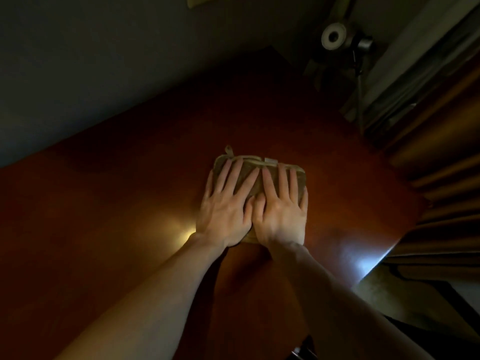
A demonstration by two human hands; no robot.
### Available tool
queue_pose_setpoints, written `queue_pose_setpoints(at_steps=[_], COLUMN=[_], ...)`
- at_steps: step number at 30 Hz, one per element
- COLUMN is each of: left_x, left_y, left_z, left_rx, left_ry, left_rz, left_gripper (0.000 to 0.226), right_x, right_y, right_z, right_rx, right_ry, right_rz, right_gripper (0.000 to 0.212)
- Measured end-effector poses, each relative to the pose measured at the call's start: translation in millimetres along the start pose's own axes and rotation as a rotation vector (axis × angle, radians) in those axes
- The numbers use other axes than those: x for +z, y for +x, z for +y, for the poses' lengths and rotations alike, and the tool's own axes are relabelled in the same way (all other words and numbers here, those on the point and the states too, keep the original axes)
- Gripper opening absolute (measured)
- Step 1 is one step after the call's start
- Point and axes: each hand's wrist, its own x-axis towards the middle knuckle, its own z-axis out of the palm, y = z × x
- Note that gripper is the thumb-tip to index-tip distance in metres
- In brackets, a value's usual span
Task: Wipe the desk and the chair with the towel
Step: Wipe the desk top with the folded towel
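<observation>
A folded tan towel [255,162] with a small hanging loop at its far left corner lies flat on the dark reddish-brown desk [109,224], near the middle. My left hand [225,207] presses flat on the towel's left half, fingers spread. My right hand [281,209] presses flat on its right half, thumb beside the left thumb. Both palms cover most of the cloth; only its far edge and right side show. The chair is not clearly in view.
A grey wall [104,61] runs along the desk's far edge. Beyond the far right corner stands a lamp or fan-like fixture [333,36] with a cable. Brown curtains [441,157] hang to the right of the desk. The room is dim, with two light glares on the desktop.
</observation>
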Motion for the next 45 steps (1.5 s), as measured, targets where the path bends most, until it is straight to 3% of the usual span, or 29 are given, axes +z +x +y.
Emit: queue_pose_setpoints(at_steps=[10,21,35,45], left_x=[9.5,19.8,14.3,-18.0], left_y=[170.7,274.6,250.6,140.8], left_z=[-32.8,-53.2,-56.8,-115.0], left_rx=[-0.042,-0.005,-0.049,-0.169], left_ry=[-0.017,-0.092,-0.157,-0.138], left_rz=[-0.011,-0.004,0.006,0.046], left_gripper=[0.062,0.061,0.060,0.058], right_x=[5.3,7.5,5.3,24.5], right_y=[175.6,277.8,267.6,187.9], right_z=[6.1,11.1,-3.4,-92.4], right_rx=[-0.040,-0.002,-0.029,-0.140], right_ry=[-0.033,-0.012,-0.094,-0.151], right_rz=[0.065,0.002,-0.115,-0.125], right_gripper=[0.062,0.064,0.063,0.058])
